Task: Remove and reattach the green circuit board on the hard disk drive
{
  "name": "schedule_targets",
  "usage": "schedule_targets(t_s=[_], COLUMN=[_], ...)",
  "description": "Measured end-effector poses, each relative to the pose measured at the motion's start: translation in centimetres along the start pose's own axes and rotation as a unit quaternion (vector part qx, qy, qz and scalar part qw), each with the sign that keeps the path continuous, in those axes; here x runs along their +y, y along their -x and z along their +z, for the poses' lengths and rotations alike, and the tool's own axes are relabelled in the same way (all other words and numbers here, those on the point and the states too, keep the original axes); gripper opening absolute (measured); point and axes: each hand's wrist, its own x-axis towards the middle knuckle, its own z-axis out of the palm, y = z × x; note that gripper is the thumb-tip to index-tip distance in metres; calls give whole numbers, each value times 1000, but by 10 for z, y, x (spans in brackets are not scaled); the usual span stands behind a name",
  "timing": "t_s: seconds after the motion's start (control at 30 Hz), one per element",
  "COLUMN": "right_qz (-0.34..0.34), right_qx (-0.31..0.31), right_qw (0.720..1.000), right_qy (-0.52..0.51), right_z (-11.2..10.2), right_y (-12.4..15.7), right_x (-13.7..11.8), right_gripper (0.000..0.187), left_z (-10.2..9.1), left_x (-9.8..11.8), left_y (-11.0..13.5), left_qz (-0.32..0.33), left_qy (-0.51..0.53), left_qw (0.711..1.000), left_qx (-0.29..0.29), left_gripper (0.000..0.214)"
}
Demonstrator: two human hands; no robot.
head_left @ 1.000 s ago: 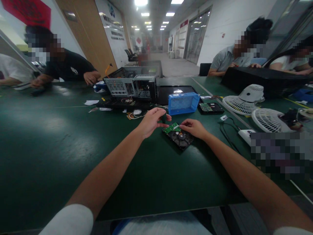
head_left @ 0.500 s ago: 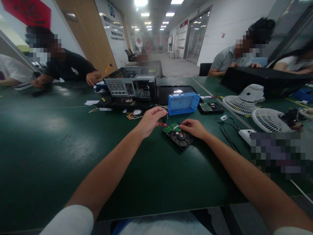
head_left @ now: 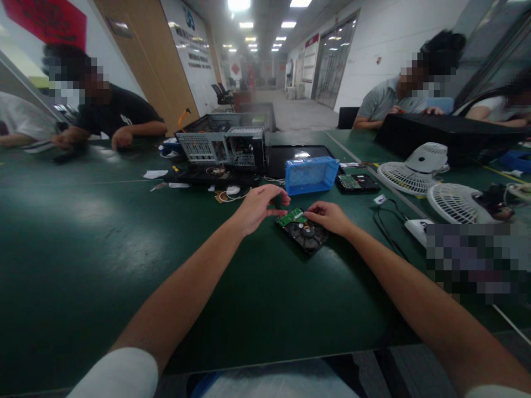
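A hard drive (head_left: pixel 309 235) lies on the green table with its green circuit board (head_left: pixel 292 218) facing up, turned at an angle to me. My right hand (head_left: pixel 327 215) grips its right far edge, fingertips and thumb beside the board. At the drive's left far corner is my left hand (head_left: pixel 261 207), open, with the fingers curved above and the thumb apart from them, close to the board. Nothing shows clearly between those fingers. Just beyond both hands a blue plastic bin (head_left: pixel 312 176) stands on its side, its opening toward me.
An opened computer case (head_left: pixel 224 146) stands behind the bin's left side. Another hard drive (head_left: pixel 357 183) lies right of the bin. White fans (head_left: pixel 415 168), a power strip (head_left: pixel 417 229) and cables are at the right. Other people sit along the table's far side.
My left hand's fingers have spread apart from the thumb and shifted slightly right. My right hand and the hard drive stay put. A person at the far left has drawn a hand back.
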Motion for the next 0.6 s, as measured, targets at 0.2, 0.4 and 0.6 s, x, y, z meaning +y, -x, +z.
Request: schedule_targets(t_s=[0.2, 0.4, 0.6], right_qz=[-12, -11, -10], right_qx=[-13, -14, -18], right_qw=[1000, 1000, 1000], right_qy=[2, 6, 7], right_z=[-2, -3, -4], right_y=[1, 1, 0], right_x=[-2, -3, 0], right_gripper=[39, 41, 41], left_z=[1, -4, -1], left_x=[-3, -6, -5], left_y=[-1, -5, -4], left_qz=[7, 7, 15], left_qy=[-4, -1, -29], left_qw=[1000, 1000, 999], left_qx=[-9, 0, 3], left_gripper=[25, 26, 26])
